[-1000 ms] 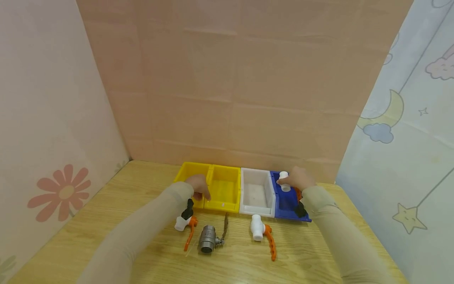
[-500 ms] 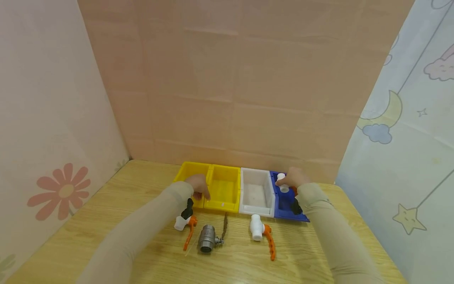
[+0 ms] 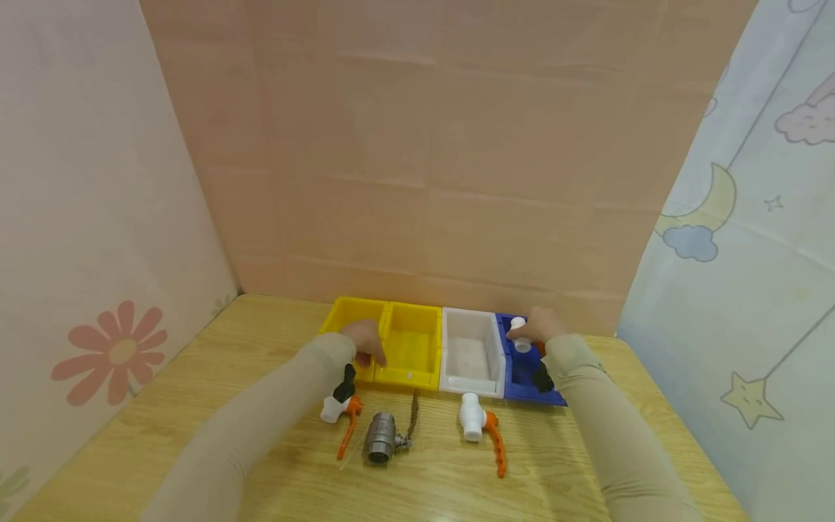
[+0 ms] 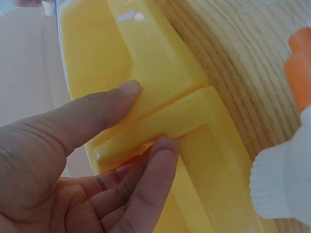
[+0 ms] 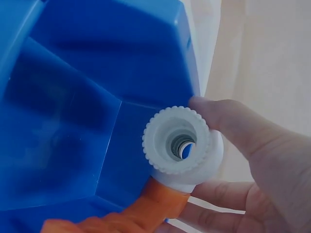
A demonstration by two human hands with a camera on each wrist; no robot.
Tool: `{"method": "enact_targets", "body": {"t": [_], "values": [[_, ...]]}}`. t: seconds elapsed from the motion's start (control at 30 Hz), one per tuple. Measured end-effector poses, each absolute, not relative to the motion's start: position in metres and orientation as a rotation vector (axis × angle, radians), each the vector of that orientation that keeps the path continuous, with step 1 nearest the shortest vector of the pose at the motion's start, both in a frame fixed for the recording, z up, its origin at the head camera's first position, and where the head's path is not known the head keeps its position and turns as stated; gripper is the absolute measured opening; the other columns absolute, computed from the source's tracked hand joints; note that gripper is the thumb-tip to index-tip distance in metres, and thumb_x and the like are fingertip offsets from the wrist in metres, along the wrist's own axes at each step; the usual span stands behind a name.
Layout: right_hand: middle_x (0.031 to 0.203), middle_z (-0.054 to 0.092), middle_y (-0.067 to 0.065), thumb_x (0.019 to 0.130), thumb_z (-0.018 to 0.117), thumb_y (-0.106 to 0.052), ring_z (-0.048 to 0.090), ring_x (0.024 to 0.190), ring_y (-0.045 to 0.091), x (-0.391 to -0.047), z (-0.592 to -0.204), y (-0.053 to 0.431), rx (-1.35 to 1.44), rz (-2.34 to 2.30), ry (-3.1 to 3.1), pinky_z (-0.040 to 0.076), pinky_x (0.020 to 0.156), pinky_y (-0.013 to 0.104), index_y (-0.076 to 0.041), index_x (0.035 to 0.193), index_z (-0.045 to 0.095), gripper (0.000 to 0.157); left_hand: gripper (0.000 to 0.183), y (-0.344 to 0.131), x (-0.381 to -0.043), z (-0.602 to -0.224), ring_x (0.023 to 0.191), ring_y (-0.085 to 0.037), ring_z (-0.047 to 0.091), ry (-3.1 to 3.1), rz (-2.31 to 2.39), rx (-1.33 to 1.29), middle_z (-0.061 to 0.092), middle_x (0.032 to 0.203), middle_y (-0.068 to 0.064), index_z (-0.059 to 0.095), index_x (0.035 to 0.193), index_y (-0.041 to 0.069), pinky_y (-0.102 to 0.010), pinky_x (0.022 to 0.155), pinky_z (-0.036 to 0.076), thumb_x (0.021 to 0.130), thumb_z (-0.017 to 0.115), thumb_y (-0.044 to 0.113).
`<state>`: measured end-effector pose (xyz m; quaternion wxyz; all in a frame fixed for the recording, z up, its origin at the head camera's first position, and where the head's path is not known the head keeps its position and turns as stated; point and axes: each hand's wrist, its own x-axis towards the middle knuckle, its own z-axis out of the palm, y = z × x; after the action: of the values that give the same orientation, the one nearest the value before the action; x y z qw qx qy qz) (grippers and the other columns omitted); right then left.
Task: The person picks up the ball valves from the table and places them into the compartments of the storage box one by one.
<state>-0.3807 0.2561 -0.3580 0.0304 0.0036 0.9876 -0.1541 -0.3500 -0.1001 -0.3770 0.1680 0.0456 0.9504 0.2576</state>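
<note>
My right hand (image 3: 544, 328) grips a white plastic ball valve (image 5: 177, 141) with an orange handle (image 5: 131, 213) at the blue bin (image 5: 58, 121). The valve's ribbed end faces the right wrist camera, and my thumb lies along its side. My left hand (image 4: 82, 160) pinches the adjoining walls between the two yellow bins (image 4: 160, 58). Its thumb is on one side of them and its fingers on the other. Some of those fingertips are hidden behind the yellow rim.
A white bin (image 3: 472, 351) stands between the yellow and blue ones. In front lie a metal ball valve (image 3: 381, 438), a white valve with orange handle (image 3: 472, 417) and a smaller white valve (image 3: 333, 410) beside my left sleeve. A wall cloth (image 3: 417, 181) hangs behind.
My right hand has moved slightly left and lower with the white ball valve, over the blue bin. The left hand stays at the yellow bins.
</note>
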Motion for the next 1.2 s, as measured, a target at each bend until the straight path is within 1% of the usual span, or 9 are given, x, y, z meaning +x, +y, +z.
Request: {"method": "enact_targets", "body": {"t": [0.1, 0.23, 0.33, 0.47, 0.57, 0.63, 0.7, 0.83, 1.2], "values": [[0.083, 0.061, 0.011, 0.07, 0.077, -0.042, 0.054, 0.069, 0.023, -0.381, -0.36, 0.257, -0.004, -0.452, 3.056, 0.048, 0.061, 0.033, 0.004, 0.095, 0.066, 0.053, 0.014, -0.101, -0.351, -0.378, 0.047, -0.018, 0.052, 2.693, 0.758, 0.117, 0.063, 0.063, -0.011, 0.068, 0.072, 0.006, -0.031, 0.052, 0.051, 0.071, 0.08, 0.014], [0.093, 0.063, 0.017, 0.07, 0.077, -0.042, 0.055, 0.073, 0.025, -0.382, -0.363, 0.26, -0.008, -0.414, 3.066, 0.051, 0.069, 0.039, 0.005, 0.1, 0.064, 0.058, 0.013, -0.102, -0.352, -0.381, 0.047, -0.019, 0.052, 2.698, 0.766, 0.139, 0.064, 0.066, -0.013, 0.068, 0.07, 0.006, -0.031, 0.052, 0.051, 0.071, 0.079, 0.013], [0.096, 0.063, 0.019, 0.071, 0.077, -0.042, 0.055, 0.075, 0.026, -0.381, -0.365, 0.261, 0.004, -0.415, 3.062, 0.051, 0.07, 0.041, 0.006, 0.101, 0.063, 0.057, 0.013, -0.102, -0.351, -0.382, 0.048, -0.019, 0.052, 2.709, 0.748, 0.159, 0.064, 0.066, -0.013, 0.068, 0.071, 0.006, -0.031, 0.052, 0.051, 0.072, 0.079, 0.014], [0.086, 0.061, 0.014, 0.072, 0.077, -0.04, 0.054, 0.071, 0.024, -0.38, -0.368, 0.261, 0.038, -0.434, 3.04, 0.049, 0.061, 0.035, 0.004, 0.093, 0.063, 0.051, 0.014, -0.102, -0.351, -0.381, 0.048, -0.019, 0.053, 2.71, 0.735, 0.153, 0.065, 0.067, -0.013, 0.068, 0.072, 0.006, -0.031, 0.053, 0.051, 0.072, 0.079, 0.016], [0.074, 0.056, 0.008, 0.073, 0.075, -0.04, 0.051, 0.065, 0.022, -0.38, -0.37, 0.26, 0.049, -0.422, 3.028, 0.043, 0.053, 0.029, 0.0, 0.084, 0.063, 0.044, 0.014, -0.101, -0.351, -0.38, 0.049, -0.019, 0.052, 2.703, 0.75, 0.137, 0.064, 0.067, -0.012, 0.067, 0.073, 0.007, -0.032, 0.054, 0.051, 0.072, 0.079, 0.015], [0.068, 0.052, 0.006, 0.074, 0.074, -0.039, 0.05, 0.061, 0.02, -0.38, -0.372, 0.26, 0.038, -0.411, 3.028, 0.039, 0.051, 0.028, -0.001, 0.077, 0.062, 0.04, 0.014, -0.101, -0.35, -0.379, 0.049, -0.019, 0.052, 2.699, 0.761, 0.134, 0.063, 0.067, -0.012, 0.067, 0.074, 0.007, -0.032, 0.055, 0.052, 0.072, 0.079, 0.015], [0.065, 0.051, 0.005, 0.075, 0.073, -0.038, 0.049, 0.059, 0.019, -0.38, -0.373, 0.258, 0.027, -0.397, 3.024, 0.038, 0.051, 0.027, -0.003, 0.073, 0.061, 0.038, 0.014, -0.1, -0.35, -0.378, 0.05, -0.019, 0.052, 2.698, 0.759, 0.133, 0.063, 0.068, -0.011, 0.067, 0.074, 0.007, -0.032, 0.056, 0.052, 0.073, 0.078, 0.015], [0.064, 0.052, 0.004, 0.078, 0.069, -0.036, 0.05, 0.059, 0.019, -0.378, -0.375, 0.254, -0.012, -0.363, 3.017, 0.039, 0.052, 0.027, -0.002, 0.07, 0.06, 0.035, 0.013, -0.101, -0.349, -0.378, 0.05, -0.019, 0.052, 2.694, 0.766, 0.128, 0.063, 0.068, -0.01, 0.068, 0.075, 0.007, -0.032, 0.057, 0.052, 0.073, 0.078, 0.015], [0.062, 0.053, 0.002, 0.077, 0.067, -0.037, 0.049, 0.059, 0.019, -0.389, -0.397, 0.26, -0.045, -0.351, 3.018, 0.039, 0.054, 0.03, -0.006, 0.067, 0.062, 0.034, 0.02, -0.101, -0.352, -0.379, 0.055, -0.02, 0.057, 2.695, 0.761, 0.118, 0.062, 0.071, -0.01, 0.066, 0.081, 0.006, -0.031, 0.056, 0.052, 0.071, 0.08, 0.015]]}}
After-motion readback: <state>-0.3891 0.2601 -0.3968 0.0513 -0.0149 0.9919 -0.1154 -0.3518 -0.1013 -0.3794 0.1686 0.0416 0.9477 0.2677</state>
